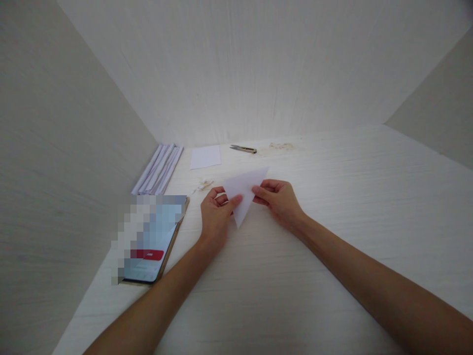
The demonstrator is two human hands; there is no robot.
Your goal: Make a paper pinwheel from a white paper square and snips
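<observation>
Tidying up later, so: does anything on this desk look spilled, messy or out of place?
Yes, small things. Pale brownish crumbs or shavings lie scattered beside the left hand, at, and a second patch sits near the back wall by the small cutter. The folded paper triangle looks undamaged.

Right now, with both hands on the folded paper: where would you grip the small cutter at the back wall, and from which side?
Grip the cutter across its brown handle end, the right-hand part, coming from above. It lies flat on the table, long axis running left-right, so fingers would close front-to-back over the narrow body. The grey blade end points left, so probably best avoided. The wall close behind leaves little room for a rear approach.
</observation>
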